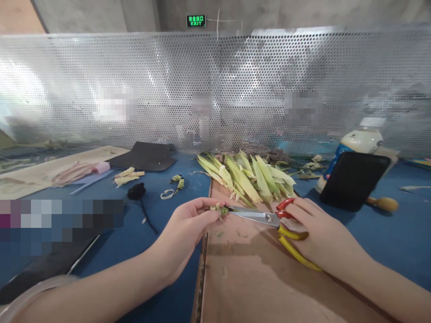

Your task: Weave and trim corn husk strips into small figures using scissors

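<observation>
Between its thumb and fingers, my left hand [188, 231] pinches a small knotted piece of green husk [220, 209]. My right hand [318, 233] grips a pair of scissors [261, 218] by its red and yellow handles. The blades point left, their tips at or very near the pinched piece; whether they touch it I cannot tell. Behind my hands, a pile of pale green corn husks [249, 177] lies on the brown wooden board [242, 278]. Two similar small knotted pieces [178, 180] and a pale strip ring [167, 194] rest on the blue tabletop to the left.
On the right, a black phone [355, 181] leans before a bottle [362, 137], beside a wooden-handled tool [387, 204]. To the left are a black flower-like piece [136, 191], pale husk bits [128, 176] and a dark sheet [143, 156]. A perforated metal screen [235, 85] stands behind.
</observation>
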`<state>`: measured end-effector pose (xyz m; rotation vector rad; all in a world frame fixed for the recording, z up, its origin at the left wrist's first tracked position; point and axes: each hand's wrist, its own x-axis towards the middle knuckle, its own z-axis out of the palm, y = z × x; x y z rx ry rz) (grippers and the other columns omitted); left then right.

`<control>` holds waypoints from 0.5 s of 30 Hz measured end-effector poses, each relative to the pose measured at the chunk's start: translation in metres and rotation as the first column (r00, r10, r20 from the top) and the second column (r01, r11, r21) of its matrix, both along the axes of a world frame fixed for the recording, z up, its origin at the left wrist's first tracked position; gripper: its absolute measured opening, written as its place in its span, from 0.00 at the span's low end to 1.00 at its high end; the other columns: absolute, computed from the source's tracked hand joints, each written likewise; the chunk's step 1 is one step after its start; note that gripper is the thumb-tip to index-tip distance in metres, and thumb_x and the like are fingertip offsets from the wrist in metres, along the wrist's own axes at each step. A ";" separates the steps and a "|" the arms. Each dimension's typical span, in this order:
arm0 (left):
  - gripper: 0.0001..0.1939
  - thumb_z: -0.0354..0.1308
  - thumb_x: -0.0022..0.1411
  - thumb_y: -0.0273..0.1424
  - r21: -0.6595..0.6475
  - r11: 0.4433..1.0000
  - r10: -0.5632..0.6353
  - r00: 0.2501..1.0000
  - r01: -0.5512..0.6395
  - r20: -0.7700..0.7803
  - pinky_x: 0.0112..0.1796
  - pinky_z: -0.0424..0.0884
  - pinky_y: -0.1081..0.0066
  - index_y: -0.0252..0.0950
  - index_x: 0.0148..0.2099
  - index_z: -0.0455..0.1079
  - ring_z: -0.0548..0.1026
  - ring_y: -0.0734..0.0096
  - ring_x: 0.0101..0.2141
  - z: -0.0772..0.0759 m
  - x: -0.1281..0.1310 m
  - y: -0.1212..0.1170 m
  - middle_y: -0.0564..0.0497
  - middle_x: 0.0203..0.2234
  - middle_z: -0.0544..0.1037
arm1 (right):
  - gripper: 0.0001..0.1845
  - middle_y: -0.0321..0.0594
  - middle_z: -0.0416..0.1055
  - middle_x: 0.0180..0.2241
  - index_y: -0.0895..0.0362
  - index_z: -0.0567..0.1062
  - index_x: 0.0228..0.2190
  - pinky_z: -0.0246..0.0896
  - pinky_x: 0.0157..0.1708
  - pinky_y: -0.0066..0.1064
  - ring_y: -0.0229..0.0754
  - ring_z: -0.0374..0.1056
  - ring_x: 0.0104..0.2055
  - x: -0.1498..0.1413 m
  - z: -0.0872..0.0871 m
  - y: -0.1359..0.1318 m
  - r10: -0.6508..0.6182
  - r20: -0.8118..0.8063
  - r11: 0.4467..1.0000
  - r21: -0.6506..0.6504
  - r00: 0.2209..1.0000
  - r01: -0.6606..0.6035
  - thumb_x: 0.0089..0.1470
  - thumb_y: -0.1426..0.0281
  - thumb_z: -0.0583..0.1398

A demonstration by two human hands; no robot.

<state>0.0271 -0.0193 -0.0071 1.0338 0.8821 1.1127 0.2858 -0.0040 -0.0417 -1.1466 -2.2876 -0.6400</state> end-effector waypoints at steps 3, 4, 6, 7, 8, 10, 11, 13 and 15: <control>0.07 0.58 0.55 0.26 -0.007 1.000 0.007 1.000 -0.007 -0.006 0.46 0.64 0.71 0.31 0.38 0.70 0.73 0.71 0.39 0.000 0.000 0.000 0.45 0.38 0.77 | 0.07 0.41 0.67 0.32 0.55 0.69 0.28 0.63 0.40 0.36 0.44 0.64 0.39 0.000 -0.001 0.001 0.004 -0.005 1.000 -0.003 1.000 -0.004 0.53 0.68 0.52; 0.07 0.58 0.55 0.26 -0.008 1.000 0.008 1.000 -0.008 -0.006 0.46 0.64 0.71 0.31 0.38 0.70 0.73 0.71 0.39 0.000 0.000 0.000 0.45 0.38 0.77 | 0.07 0.41 0.67 0.32 0.55 0.69 0.28 0.63 0.40 0.36 0.44 0.64 0.39 0.000 -0.001 0.001 0.006 -0.005 1.000 -0.008 1.000 -0.006 0.53 0.67 0.53; 0.07 0.59 0.55 0.27 -0.008 1.000 0.010 1.000 -0.010 -0.005 0.46 0.64 0.71 0.31 0.38 0.70 0.73 0.71 0.39 0.000 0.000 0.000 0.45 0.38 0.77 | 0.07 0.41 0.68 0.32 0.55 0.69 0.28 0.63 0.40 0.37 0.44 0.64 0.40 0.000 -0.001 0.001 0.000 -0.011 1.000 -0.015 1.000 0.000 0.53 0.67 0.52; 0.07 0.59 0.55 0.27 -0.005 1.000 0.011 1.000 -0.011 -0.004 0.47 0.64 0.71 0.31 0.38 0.70 0.73 0.71 0.39 0.000 0.000 0.000 0.45 0.38 0.77 | 0.07 0.42 0.68 0.33 0.55 0.69 0.29 0.63 0.40 0.36 0.45 0.64 0.40 0.000 -0.001 0.001 -0.003 -0.015 1.000 -0.013 1.000 0.003 0.53 0.67 0.52; 0.07 0.59 0.55 0.27 -0.002 1.000 0.009 1.000 -0.009 -0.005 0.47 0.64 0.70 0.31 0.38 0.70 0.73 0.71 0.39 0.000 0.000 0.000 0.45 0.38 0.77 | 0.07 0.42 0.68 0.33 0.55 0.69 0.29 0.64 0.39 0.36 0.45 0.64 0.40 -0.001 -0.001 0.000 -0.005 -0.017 1.000 -0.008 1.000 0.005 0.53 0.67 0.52; 0.08 0.59 0.55 0.27 0.005 1.000 -0.002 1.000 0.002 -0.018 0.47 0.64 0.70 0.31 0.38 0.71 0.73 0.70 0.40 0.000 0.000 -0.001 0.45 0.37 0.77 | 0.06 0.43 0.68 0.33 0.56 0.68 0.29 0.65 0.38 0.36 0.44 0.65 0.39 -0.002 0.000 0.000 -0.005 -0.021 1.000 0.015 1.000 0.006 0.52 0.68 0.52; 0.08 0.59 0.55 0.27 0.006 1.000 -0.007 1.000 0.007 -0.028 0.47 0.64 0.69 0.31 0.39 0.71 0.73 0.69 0.40 0.000 0.000 -0.001 0.45 0.37 0.77 | 0.06 0.43 0.68 0.33 0.56 0.68 0.30 0.65 0.37 0.35 0.44 0.65 0.39 -0.003 0.001 -0.001 -0.004 -0.021 1.000 0.027 1.000 0.005 0.52 0.68 0.52; 0.09 0.59 0.55 0.28 0.008 1.000 -0.014 0.999 0.015 -0.042 0.46 0.64 0.69 0.32 0.39 0.71 0.72 0.69 0.40 0.000 0.000 -0.001 0.45 0.37 0.77 | 0.07 0.43 0.68 0.33 0.57 0.68 0.31 0.66 0.36 0.35 0.44 0.65 0.38 -0.004 0.002 -0.001 -0.001 -0.020 0.999 0.038 1.000 0.001 0.51 0.68 0.53; 0.09 0.59 0.55 0.28 0.011 1.000 -0.012 0.999 0.013 -0.042 0.46 0.64 0.69 0.32 0.40 0.71 0.72 0.68 0.40 -0.001 0.000 -0.001 0.45 0.37 0.77 | 0.07 0.44 0.68 0.33 0.57 0.68 0.32 0.66 0.36 0.35 0.44 0.65 0.39 -0.004 0.002 -0.001 0.000 -0.021 0.999 0.033 1.000 0.001 0.51 0.68 0.53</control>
